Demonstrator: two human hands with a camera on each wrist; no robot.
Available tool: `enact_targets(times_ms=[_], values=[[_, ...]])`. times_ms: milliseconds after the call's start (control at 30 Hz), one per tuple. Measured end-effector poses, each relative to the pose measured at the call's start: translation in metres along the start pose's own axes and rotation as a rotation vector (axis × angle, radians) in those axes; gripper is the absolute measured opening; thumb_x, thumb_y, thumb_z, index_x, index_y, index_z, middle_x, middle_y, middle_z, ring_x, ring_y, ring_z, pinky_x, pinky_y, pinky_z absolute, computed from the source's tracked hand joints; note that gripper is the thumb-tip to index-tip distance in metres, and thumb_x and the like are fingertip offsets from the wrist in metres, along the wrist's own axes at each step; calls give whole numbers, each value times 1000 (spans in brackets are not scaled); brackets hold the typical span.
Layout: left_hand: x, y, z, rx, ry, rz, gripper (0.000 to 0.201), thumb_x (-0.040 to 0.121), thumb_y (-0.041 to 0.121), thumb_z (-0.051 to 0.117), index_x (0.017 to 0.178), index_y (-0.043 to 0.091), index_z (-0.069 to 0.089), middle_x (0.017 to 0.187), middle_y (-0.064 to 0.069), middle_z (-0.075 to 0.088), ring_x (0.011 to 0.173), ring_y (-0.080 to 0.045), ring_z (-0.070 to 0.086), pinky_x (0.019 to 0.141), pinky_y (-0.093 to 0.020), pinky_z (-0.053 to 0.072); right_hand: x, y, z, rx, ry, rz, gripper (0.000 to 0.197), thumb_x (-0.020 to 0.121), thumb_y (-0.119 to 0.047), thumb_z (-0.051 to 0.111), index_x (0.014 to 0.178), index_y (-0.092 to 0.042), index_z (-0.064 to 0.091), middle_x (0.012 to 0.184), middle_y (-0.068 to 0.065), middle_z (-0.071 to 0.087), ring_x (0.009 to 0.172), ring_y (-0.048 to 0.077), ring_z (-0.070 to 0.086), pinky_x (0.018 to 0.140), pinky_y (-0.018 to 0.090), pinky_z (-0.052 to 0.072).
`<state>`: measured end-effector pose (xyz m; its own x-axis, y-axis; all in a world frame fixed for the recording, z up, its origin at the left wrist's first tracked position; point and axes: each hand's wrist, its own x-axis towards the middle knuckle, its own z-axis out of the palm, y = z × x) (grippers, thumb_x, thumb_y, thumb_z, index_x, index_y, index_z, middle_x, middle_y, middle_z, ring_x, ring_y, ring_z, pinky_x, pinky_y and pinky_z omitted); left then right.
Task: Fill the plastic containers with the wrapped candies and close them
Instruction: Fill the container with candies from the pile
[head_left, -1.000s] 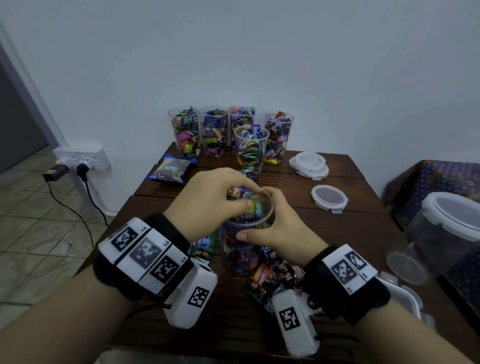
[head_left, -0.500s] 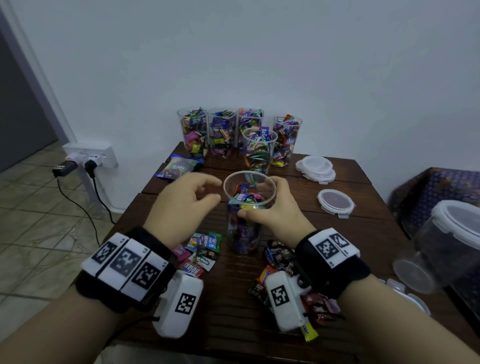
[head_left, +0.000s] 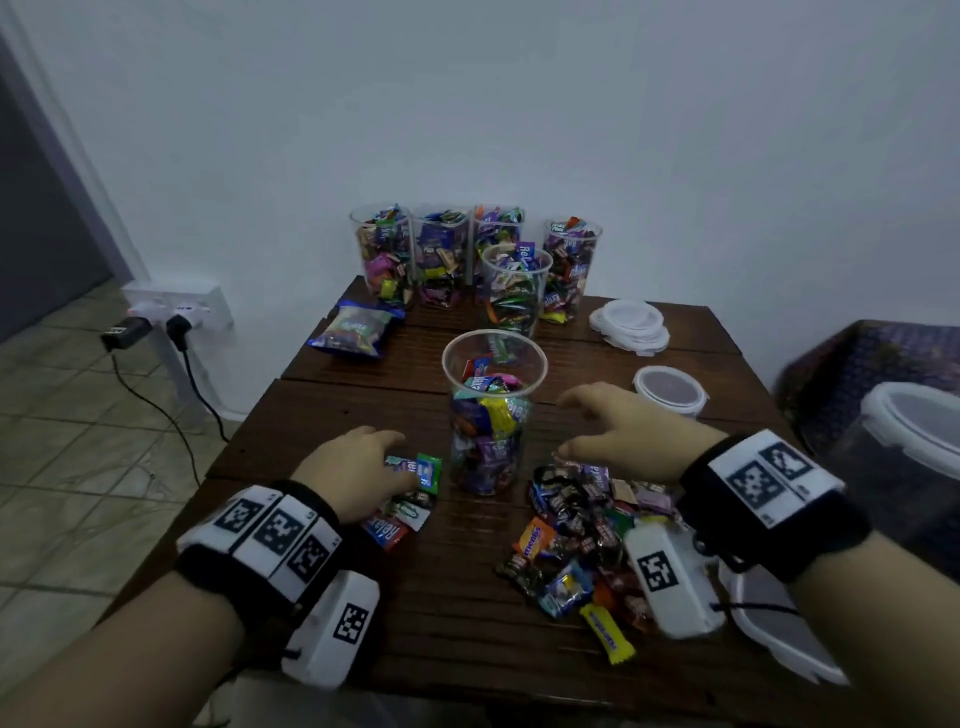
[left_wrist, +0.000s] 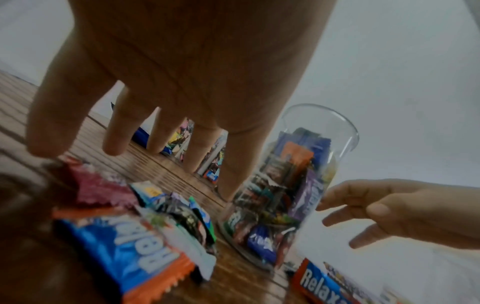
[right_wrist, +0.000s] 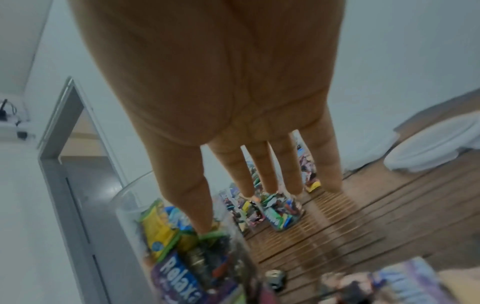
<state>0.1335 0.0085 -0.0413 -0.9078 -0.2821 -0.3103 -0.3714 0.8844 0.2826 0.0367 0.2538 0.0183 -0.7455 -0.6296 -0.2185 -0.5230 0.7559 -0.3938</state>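
A clear plastic container (head_left: 493, 415), partly filled with wrapped candies, stands upright in the middle of the wooden table (head_left: 332, 415). My left hand (head_left: 384, 457) is open just left of it, fingers spread low over a small heap of candies (head_left: 410, 499). In the left wrist view the left fingers (left_wrist: 114, 131) hover above the wrappers (left_wrist: 124, 242), holding nothing. My right hand (head_left: 576, 426) is open to the right of the container, not touching it, above a larger candy pile (head_left: 582, 540). The right wrist view shows straight fingers (right_wrist: 233, 168) beside the container (right_wrist: 182, 236).
Several filled containers (head_left: 441, 254) stand at the back by the wall, one (head_left: 511, 291) in front. A candy bag (head_left: 353, 332) lies back left. Stacked lids (head_left: 628, 325) and a single lid (head_left: 670, 389) lie at the right. A large lidded tub (head_left: 909, 457) sits off the table's right.
The left hand left the container's mouth and dropped to the left candy heap. The right hand let go of the container and drew back to the right.
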Motion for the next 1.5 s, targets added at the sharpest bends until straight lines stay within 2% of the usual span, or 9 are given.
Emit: enact_targets(times_ms=[233, 400, 567, 733, 833, 1033, 1267, 1400, 1500], values=[[3, 15, 6, 163, -185, 14, 85, 85, 61, 54, 151, 36, 5, 159, -11, 7, 139, -31, 30, 107, -39, 37, -21, 32, 7, -258, -316, 143, 101, 77, -34, 71, 151, -30, 2, 154, 1, 17, 135, 22, 32, 107, 36, 36], [0, 26, 8, 281, -276, 45, 96, 80, 60, 62, 151, 36, 1, 160, -9, 0, 138, -30, 32, 105, -39, 40, -25, 30, 25, -354, -427, 125, 114, 74, -37, 75, 149, -36, -10, 158, 0, 3, 138, 24, 28, 108, 36, 37], [-4, 35, 4, 336, -299, 111, 85, 86, 39, 66, 151, 35, 11, 160, -10, 5, 140, -28, 29, 108, -35, 36, -21, 20, 37, -474, -450, 64, 101, 80, -36, 70, 148, -42, -5, 156, 4, 11, 136, 27, 29, 106, 41, 38], [-4, 33, 2, 316, -227, 142, 67, 91, 26, 61, 148, 33, 26, 151, -6, 35, 130, -25, 43, 101, -34, 43, -17, 15, 38, -511, -430, 65, 80, 89, -29, 62, 149, -41, 10, 150, 7, 22, 129, 29, 39, 102, 40, 42], [-2, 31, 3, 302, -178, 146, 61, 90, 20, 60, 144, 35, 36, 144, -1, 45, 125, -22, 48, 97, -32, 46, -13, 14, 37, -509, -384, 52, 71, 92, -21, 57, 148, -38, 17, 146, 8, 28, 125, 29, 44, 98, 37, 45], [4, 29, 4, 282, -105, 98, 51, 88, 15, 60, 136, 31, 49, 137, -6, 47, 121, -24, 49, 96, -33, 46, -8, 17, 39, -472, -280, 43, 53, 92, -21, 55, 141, -32, 37, 132, 6, 41, 118, 27, 50, 93, 34, 45], [9, 26, 3, 142, 16, 69, 21, 84, 11, 62, 99, 25, 64, 112, -2, 47, 103, -25, 55, 79, -28, 44, -3, 20, 39, -425, -223, 35, 49, 94, -9, 45, 139, -28, 40, 128, 8, 44, 115, 29, 52, 91, 35, 46], [10, 24, -1, 71, 36, 68, 17, 89, 13, 58, 98, 25, 66, 104, 1, 45, 108, -22, 54, 81, -25, 41, -2, 21, 39, -418, -198, 28, 48, 93, -6, 44, 136, -26, 44, 126, 7, 45, 116, 29, 51, 89, 33, 45], [9, 22, -2, -33, 104, 85, 16, 88, 12, 60, 91, 24, 68, 95, 6, 49, 95, -17, 56, 75, -23, 40, -2, 20, 38, -403, -172, 21, 43, 92, -5, 44, 131, -23, 50, 123, 7, 48, 115, 28, 51, 87, 32, 43]])
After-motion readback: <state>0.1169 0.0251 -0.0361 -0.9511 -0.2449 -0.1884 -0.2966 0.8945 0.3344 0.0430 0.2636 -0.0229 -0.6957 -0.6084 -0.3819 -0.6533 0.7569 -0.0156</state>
